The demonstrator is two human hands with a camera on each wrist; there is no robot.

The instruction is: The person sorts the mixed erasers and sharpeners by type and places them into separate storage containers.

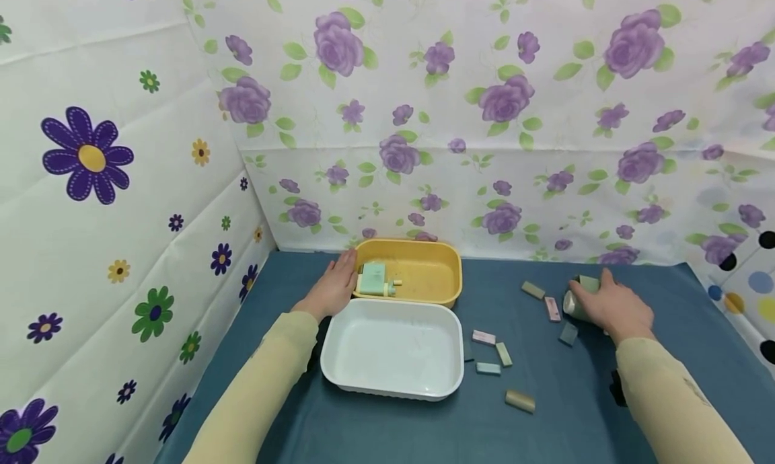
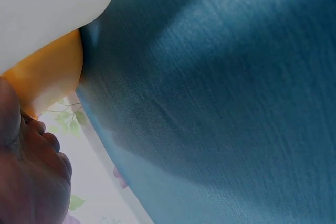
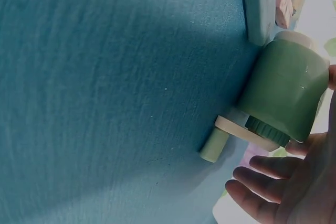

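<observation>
My right hand [image 1: 617, 309] holds a green pencil sharpener [image 3: 286, 85] between thumb and index finger, at the right of the table. Its crank handle [image 3: 214, 145] shows in the right wrist view, and the other fingers extend below it. At the far left, my left hand [image 1: 331, 286] lies against the left end of a yellow tray [image 1: 426, 269], fingers fairly straight. Inside that tray lies a mint-green pencil sharpener [image 1: 373, 278] with a small crank. Directly in front is a white tray [image 1: 393, 350], whose back edge overlaps the yellow one in the head view.
Erasers lie between the trays and my right hand: pink [image 1: 484, 337], pale green [image 1: 504, 354], light blue [image 1: 488, 368], another pink [image 1: 552, 309] and grey-blue [image 1: 568, 334]. A brownish cylinder [image 1: 520, 401] lies nearer. Floral cloth [image 1: 448, 114] hangs behind the blue table [image 1: 424, 430].
</observation>
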